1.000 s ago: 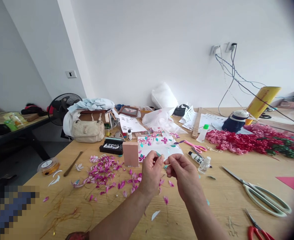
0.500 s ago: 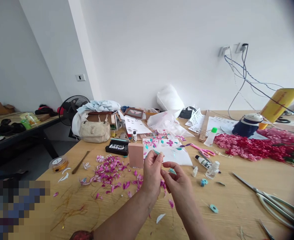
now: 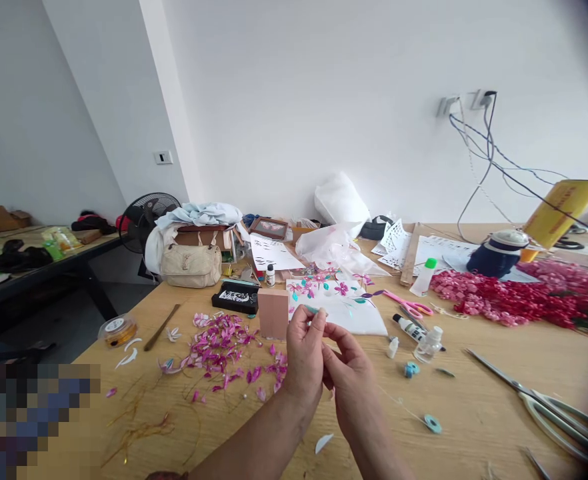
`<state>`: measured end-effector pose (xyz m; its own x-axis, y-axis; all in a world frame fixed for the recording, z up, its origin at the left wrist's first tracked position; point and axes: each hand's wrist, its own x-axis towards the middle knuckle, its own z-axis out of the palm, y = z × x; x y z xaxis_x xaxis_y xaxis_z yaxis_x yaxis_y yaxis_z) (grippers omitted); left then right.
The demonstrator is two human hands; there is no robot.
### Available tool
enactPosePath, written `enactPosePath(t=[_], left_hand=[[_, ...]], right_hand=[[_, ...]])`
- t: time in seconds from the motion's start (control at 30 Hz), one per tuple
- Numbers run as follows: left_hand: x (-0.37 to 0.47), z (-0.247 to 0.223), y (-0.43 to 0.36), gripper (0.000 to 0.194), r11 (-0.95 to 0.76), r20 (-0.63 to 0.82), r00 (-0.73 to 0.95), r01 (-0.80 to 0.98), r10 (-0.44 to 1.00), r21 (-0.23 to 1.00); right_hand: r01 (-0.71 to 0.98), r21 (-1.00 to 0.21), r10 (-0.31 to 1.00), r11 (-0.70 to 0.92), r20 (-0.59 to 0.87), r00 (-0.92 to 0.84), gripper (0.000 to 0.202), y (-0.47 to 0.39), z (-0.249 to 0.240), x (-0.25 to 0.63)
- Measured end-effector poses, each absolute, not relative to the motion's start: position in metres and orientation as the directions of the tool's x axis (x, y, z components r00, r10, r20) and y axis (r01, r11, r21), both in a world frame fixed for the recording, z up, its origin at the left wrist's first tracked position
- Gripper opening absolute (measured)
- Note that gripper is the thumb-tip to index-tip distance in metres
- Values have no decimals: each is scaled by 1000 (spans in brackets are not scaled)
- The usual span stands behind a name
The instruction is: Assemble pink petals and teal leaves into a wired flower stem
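- Our left hand (image 3: pixel 305 357) pinches a small teal petal piece (image 3: pixel 313 309) at centre frame, as it did a second ago.
- Our right hand (image 3: pixel 350 373) has dropped lower and closed against the left, fingers curled; its grip stays hidden.
- Pink petals (image 3: pixel 219 343) lie scattered left of centre.

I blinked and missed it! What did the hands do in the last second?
The right hand dropped lower and closed in until it sits against the left hand. A second ago the two were a little apart. The left hand keeps pinching the small teal piece at its fingertips. The pink petals and big scissors lie as before on the table.
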<state>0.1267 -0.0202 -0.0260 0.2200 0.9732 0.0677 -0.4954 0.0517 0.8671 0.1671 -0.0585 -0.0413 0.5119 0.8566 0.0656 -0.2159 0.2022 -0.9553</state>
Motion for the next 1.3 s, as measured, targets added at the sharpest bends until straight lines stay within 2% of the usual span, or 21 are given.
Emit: enactPosePath(t=[0.17, 0.43, 0.5, 0.57, 0.67, 0.77, 1.07, 1.3], left_hand=[[130, -31, -20, 34, 12, 128, 212, -558, 969, 830], [124, -29, -18, 28, -28, 171, 228, -523, 958, 852], [123, -31, -16, 26, -62, 196, 232, -482, 953, 874], [121, -33, -13, 23, -118, 235, 227, -434, 945, 893], [119, -34, -11, 20, -190, 301, 233, -402, 925, 895], [117, -32, -11, 19, -198, 317, 253, -402, 914, 894], [108, -22, -15, 21, -162, 303, 339, -386, 891, 908], [101, -14, -17, 21, 144, 159, 531, -484, 832, 863]], right_hand=[[-183, -962, 863, 203, 87, 498, 31, -54, -41, 168], [-43, -976, 860, 213, 166, 483, 16, -63, -44, 172], [58, -983, 872, 174, 181, 455, 15, -69, -39, 175], [250, -961, 882, 122, 220, 416, 18, -76, -33, 180], [529, -844, 870, 83, 321, 375, 22, -85, -23, 188], [627, -777, 862, 58, 356, 361, 24, -89, -18, 199], [516, -856, 903, 44, 255, 347, 27, -80, -29, 226], [312, -948, 965, 56, 132, 228, 26, -67, -20, 238]])
